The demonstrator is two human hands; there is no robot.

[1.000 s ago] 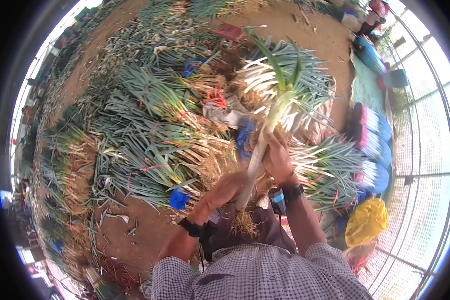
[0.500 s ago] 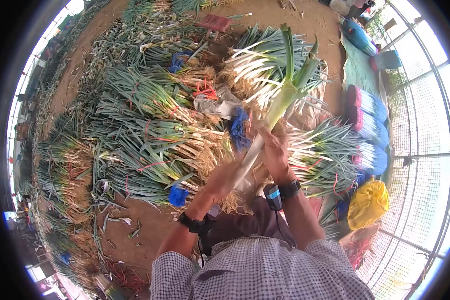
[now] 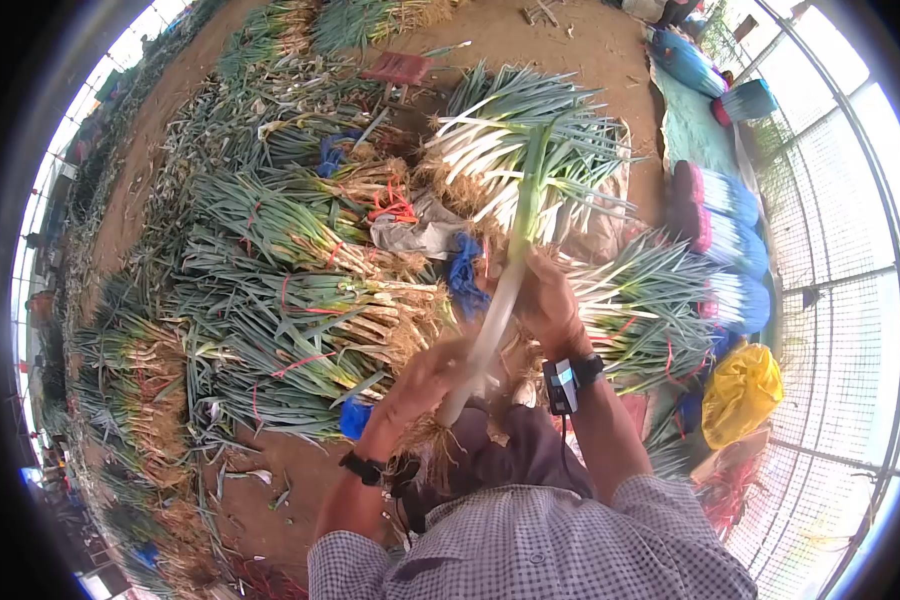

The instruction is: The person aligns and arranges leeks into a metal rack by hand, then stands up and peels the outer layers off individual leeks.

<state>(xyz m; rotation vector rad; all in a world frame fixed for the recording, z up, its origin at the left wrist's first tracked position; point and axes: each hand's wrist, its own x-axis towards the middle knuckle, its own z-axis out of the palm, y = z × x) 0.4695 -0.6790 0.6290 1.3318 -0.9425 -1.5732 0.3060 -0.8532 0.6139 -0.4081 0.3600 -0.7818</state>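
A long leek (image 3: 500,300) slants across my front, with its green top pointing away and its root end toward me. My right hand (image 3: 552,305) is closed round the upper part of its white stem. At the lower stem is my left hand (image 3: 425,380), its fingers curled against the leek and smeared by motion. Stringy roots (image 3: 435,455) hang below that hand. Behind the leek lies a pile of loose white-stemmed leeks (image 3: 495,140). Tied bundles of leeks (image 3: 300,305) lie to the left, and another bundle (image 3: 640,310) lies by my right hand.
Blue plastic strips (image 3: 467,270) and a brown sack (image 3: 415,230) lie among the bundles. A small red stool (image 3: 398,70) stands farther back. At right are a yellow bag (image 3: 740,395), wrapped leek bundles (image 3: 735,245) on a green sheet (image 3: 678,110), and a mesh wall (image 3: 830,290).
The leek has swung closer to upright, with its top lower and to the left. My left hand has shifted slightly, and the leek's root end now shows below it. The whole view has tilted a little.
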